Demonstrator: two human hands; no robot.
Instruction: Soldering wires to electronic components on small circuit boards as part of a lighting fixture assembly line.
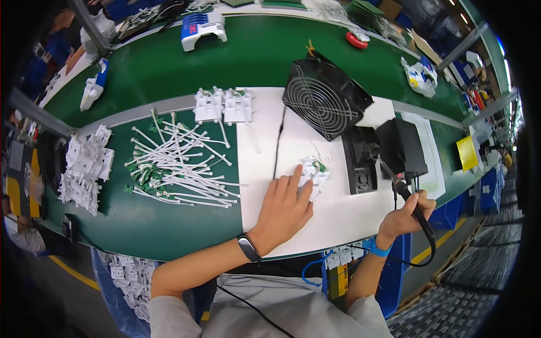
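My left hand (286, 207) reaches over the white mat and holds a small white plastic housing (319, 181) down against it, index finger and thumb on its near side. A green circuit board (320, 167) sits on the housing's upper part. Part of the housing is hidden under my fingers. In my right hand (407, 215) is a soldering iron (400, 186), gripped by its dark handle, with its cord hanging below. Its metal tip points up and left, at the dark soldering iron stand (360, 169); whether it touches the stand I cannot tell.
A black fan (324, 98) stands behind the housing, and a black box (403, 147) is right of the stand. Left lie white cables with green boards (180, 163) and a stack of white housings (84, 169). Two more housings (224, 107) sit at the mat's far edge.
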